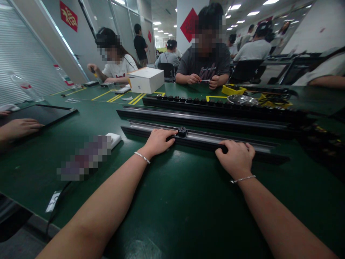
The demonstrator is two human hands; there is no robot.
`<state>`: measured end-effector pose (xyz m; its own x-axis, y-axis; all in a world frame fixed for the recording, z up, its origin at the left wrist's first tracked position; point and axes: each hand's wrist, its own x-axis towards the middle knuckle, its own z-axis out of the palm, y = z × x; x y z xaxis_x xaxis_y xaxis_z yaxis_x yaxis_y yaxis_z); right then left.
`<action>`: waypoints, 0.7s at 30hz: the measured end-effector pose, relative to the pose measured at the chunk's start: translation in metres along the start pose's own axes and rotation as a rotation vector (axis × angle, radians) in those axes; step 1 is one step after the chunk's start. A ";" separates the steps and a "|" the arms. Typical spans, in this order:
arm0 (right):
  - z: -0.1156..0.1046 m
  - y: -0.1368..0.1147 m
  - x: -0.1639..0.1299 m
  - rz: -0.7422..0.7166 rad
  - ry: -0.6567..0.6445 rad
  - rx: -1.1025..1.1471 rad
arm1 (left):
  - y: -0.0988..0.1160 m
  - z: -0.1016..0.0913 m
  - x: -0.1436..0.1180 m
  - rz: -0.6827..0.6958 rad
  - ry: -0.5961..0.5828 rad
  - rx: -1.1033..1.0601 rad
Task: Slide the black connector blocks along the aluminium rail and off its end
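We work at a green table (172, 201) that fills most of the view. Across its middle lie three long black rails side by side; the nearest rail (199, 138) has a silvery channel along its top and runs from left to right just in front of us. Behind it sits a second rail (205, 120), and behind that a third (215, 104) carrying a row of small black knobs. A white box (147, 80) stands farther back, near a yellow tray (233, 89). Across the table a person's hands (205, 80) hold a thin tool.

Our left hand (159, 141) rests on the near rail, fingers together and stretched flat toward a small black knob (182, 131) seated in the channel, fingertips just beside it. Our right hand (237, 156) curls over the rail's near edge, fingers bent and clamped on it. Another person's hand (20, 127) lies flat at far left, beside a dark panel (45, 113).
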<state>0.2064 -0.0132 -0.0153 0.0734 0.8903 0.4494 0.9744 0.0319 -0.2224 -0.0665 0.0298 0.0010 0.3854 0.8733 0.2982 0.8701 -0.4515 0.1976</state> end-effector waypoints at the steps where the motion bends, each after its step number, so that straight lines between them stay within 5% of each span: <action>1: 0.000 0.000 0.000 0.001 0.000 0.000 | 0.000 0.000 0.000 0.000 -0.003 0.001; 14: 0.000 -0.001 0.000 0.013 -0.001 -0.010 | 0.002 -0.001 -0.003 0.061 -0.028 0.107; 21: -0.002 -0.001 0.001 0.008 -0.028 -0.004 | 0.006 0.004 -0.005 0.137 0.077 0.042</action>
<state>0.2062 -0.0130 -0.0131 0.0747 0.9031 0.4229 0.9748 0.0232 -0.2218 -0.0616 0.0237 -0.0029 0.4778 0.7870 0.3904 0.8240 -0.5555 0.1115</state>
